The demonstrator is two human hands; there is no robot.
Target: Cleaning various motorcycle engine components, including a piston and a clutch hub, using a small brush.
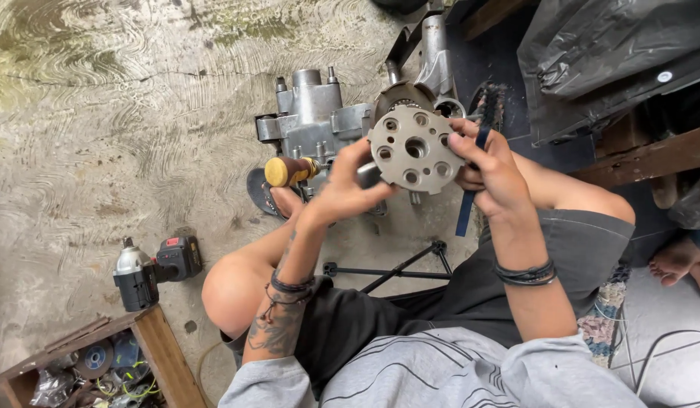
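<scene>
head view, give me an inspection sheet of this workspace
surface: bare concrete floor, swirled and stained
job's things: round metal plate with holes, held up over the engine case; brush with blue handle
clutter: cordless driver on the floor; wooden box of odds and ends; yellow-handled tool; cross wrench
hands: left hand grips the plate; right hand holds the brush against it
cables: thin cords at lower right
surroundings: black plastic sheet; another person's bare foot

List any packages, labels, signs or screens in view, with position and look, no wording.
Sticker: small round white label on the black plastic sheeting, upper right.
Label: small red patch on the black battery of the cordless impact driver, lying on the floor at left.
No signs or screens visible.
</scene>
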